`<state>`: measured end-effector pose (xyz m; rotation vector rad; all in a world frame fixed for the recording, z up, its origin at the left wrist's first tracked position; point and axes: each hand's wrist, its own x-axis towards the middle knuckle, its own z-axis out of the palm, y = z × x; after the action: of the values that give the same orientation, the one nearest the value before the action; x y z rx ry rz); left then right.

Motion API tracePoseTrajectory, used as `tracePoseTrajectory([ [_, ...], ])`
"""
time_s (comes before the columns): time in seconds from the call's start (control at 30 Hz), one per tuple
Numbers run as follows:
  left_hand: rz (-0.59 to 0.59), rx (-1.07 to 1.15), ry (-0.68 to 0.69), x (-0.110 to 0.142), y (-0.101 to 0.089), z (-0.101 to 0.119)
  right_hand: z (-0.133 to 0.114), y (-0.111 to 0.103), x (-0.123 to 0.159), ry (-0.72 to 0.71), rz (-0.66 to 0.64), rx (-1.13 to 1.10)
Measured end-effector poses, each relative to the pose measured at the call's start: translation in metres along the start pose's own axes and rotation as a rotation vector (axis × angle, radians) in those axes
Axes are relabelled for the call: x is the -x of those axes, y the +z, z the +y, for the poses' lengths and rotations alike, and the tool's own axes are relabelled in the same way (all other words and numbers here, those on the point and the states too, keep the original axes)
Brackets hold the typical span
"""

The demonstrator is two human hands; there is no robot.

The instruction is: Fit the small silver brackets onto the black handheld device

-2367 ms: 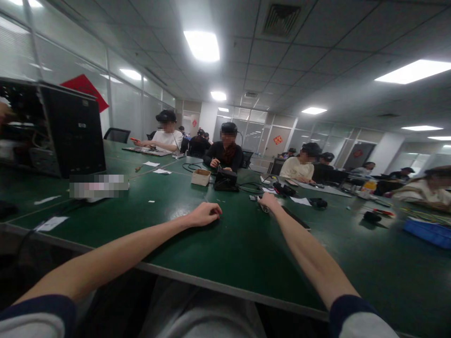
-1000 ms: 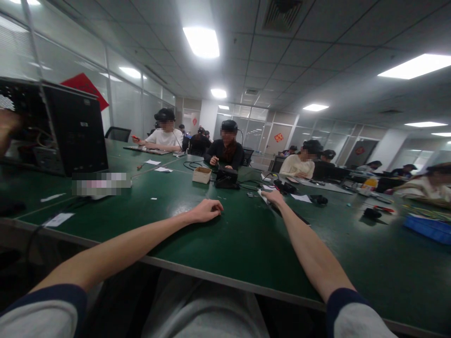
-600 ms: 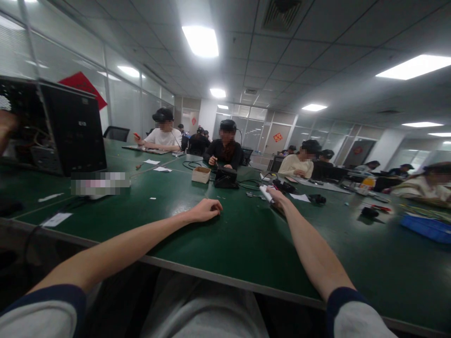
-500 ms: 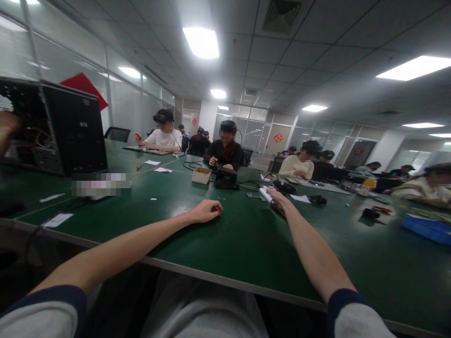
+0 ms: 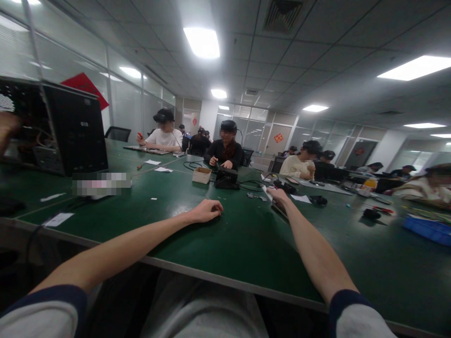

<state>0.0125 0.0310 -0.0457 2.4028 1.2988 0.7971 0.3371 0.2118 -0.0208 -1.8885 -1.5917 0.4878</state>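
Observation:
My left hand [image 5: 207, 211] rests on the green table [image 5: 225, 239] with its fingers curled into a loose fist and nothing visible in it. My right hand [image 5: 278, 194] is stretched far out over the table, seen from behind with its fingers hidden. A small white object [image 5: 264, 189] lies at its fingertips; I cannot tell whether the hand grips it. A dark flat device [image 5: 280, 209] lies under my right wrist. Small loose parts [image 5: 254, 195] sit just left of the hand.
An open black computer case [image 5: 70, 131] stands at the left. A small cardboard box [image 5: 201, 175] and a black device [image 5: 226, 179] with cables sit mid-table. A blue bin [image 5: 427, 228] is at the right. Several people work along the far side.
My right hand lifted the white object off the table half a second ago and has now lowered it back to the surface. My left hand has stayed put.

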Motion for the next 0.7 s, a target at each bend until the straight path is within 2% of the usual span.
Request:
tracePoseTrajectory([
  [0.13, 0.014, -0.007, -0.012, 0.0000, 0.0004, 0.0015, -0.0027, -0.0043, 0.0039, -0.065, 0.083, 0.288],
  [0.23, 0.008, 0.002, -0.021, 0.0005, -0.0002, 0.0037, -0.0006, -0.0013, 0.0074, -0.159, 0.095, 0.428],
  [0.37, 0.008, 0.005, -0.013, 0.0004, -0.0006, 0.0039, 0.0045, 0.0022, 0.0078, -0.244, 0.118, 0.491],
  [0.57, -0.005, 0.008, -0.015, 0.0017, -0.0020, 0.0044, 0.0059, 0.0030, 0.0057, -0.298, 0.103, 0.531],
  [0.7, -0.011, 0.017, -0.027, 0.0036, -0.0038, 0.0071, 0.0049, 0.0032, 0.0070, -0.299, 0.166, 0.523],
])
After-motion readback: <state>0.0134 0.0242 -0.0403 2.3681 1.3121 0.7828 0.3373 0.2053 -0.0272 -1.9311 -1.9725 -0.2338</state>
